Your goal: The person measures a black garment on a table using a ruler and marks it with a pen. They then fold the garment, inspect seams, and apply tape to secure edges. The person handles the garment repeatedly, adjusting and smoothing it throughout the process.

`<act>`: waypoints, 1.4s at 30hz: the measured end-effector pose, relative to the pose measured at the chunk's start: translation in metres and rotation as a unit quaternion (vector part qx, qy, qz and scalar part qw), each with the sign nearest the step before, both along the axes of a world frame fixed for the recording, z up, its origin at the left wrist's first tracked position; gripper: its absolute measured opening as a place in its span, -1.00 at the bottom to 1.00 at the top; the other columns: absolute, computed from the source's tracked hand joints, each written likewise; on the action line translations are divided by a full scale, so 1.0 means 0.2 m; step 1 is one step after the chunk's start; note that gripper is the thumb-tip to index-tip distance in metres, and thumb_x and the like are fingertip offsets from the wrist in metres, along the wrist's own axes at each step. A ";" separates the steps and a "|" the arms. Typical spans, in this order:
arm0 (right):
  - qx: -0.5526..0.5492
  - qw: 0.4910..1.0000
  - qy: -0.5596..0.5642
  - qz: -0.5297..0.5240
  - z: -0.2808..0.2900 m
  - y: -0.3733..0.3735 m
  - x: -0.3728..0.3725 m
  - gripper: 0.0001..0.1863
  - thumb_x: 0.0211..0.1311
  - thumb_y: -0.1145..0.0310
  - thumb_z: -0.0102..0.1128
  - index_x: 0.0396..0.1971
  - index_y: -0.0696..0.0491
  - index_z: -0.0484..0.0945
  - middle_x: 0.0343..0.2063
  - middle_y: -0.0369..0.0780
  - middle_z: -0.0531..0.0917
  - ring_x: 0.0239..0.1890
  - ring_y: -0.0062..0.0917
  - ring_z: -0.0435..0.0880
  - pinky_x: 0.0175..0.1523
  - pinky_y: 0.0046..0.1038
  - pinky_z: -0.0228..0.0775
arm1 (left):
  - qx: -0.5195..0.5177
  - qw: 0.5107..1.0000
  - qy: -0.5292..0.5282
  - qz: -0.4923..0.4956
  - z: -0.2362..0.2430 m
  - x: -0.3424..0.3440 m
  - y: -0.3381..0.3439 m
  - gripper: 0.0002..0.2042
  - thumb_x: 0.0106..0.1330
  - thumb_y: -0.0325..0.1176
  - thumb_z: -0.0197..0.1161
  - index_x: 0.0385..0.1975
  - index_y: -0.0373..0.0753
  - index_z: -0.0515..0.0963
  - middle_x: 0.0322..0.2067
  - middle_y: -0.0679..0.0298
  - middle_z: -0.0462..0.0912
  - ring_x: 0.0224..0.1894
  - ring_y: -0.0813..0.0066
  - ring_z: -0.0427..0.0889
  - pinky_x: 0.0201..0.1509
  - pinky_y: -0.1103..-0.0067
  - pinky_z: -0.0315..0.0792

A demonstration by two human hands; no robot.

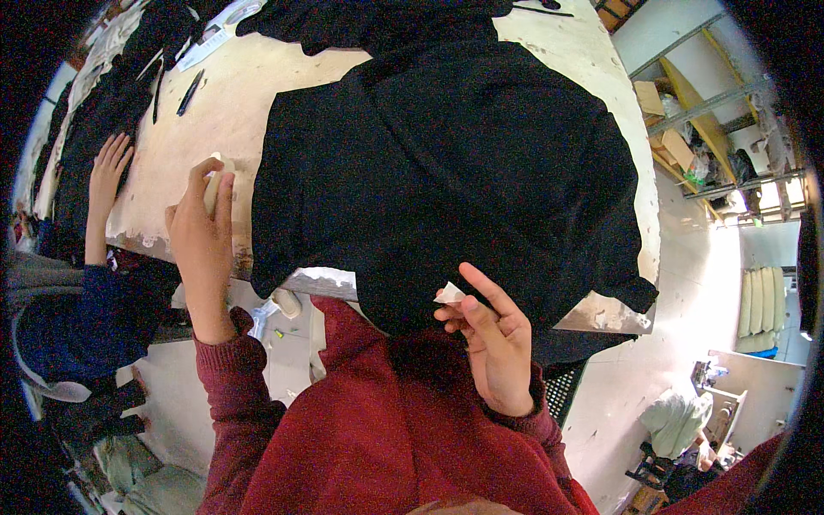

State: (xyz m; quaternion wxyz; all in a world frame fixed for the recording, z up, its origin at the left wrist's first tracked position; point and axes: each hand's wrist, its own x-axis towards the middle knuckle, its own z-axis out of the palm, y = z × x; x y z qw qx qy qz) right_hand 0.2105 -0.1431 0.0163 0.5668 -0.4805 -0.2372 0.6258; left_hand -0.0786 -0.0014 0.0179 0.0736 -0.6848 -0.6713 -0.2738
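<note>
A black knitted garment (446, 172) lies spread over the worn pale table (236, 94) in front of me, its near part hanging over the edge. To its left, my left hand (202, 232) is closed round a cream-coloured roll (211, 197), which looks like tape. My right hand (499, 352) is raised over the garment's near edge. Between its thumb and bent fingers it pinches a small white scrap (449, 294), perhaps a torn bit of tape, while the index finger points outward.
A dark pen (190, 93) lies at the far left of the table. More black cloth (369, 21) is heaped at the back. At my left, a co-worker's hand (112, 167) rests on dark fabric (81, 172). Shelving with boxes (674, 150) stands at the right; another person (678, 421) sits behind.
</note>
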 end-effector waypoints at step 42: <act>0.278 0.748 -0.597 -0.084 -0.03 0.08 0.13 -0.64 0.02 0.62 0.37 -0.12 0.15 0.60 -0.13 -0.10 0.69 -0.10 -0.33 0.71 0.01 -0.47 0.53 | -0.355 0.349 -0.831 -0.249 -0.18 0.74 -0.54 -0.65 0.45 -0.38 0.05 0.18 -0.28 0.27 -0.01 0.11 0.57 0.13 0.25 0.53 0.22 0.34 0.41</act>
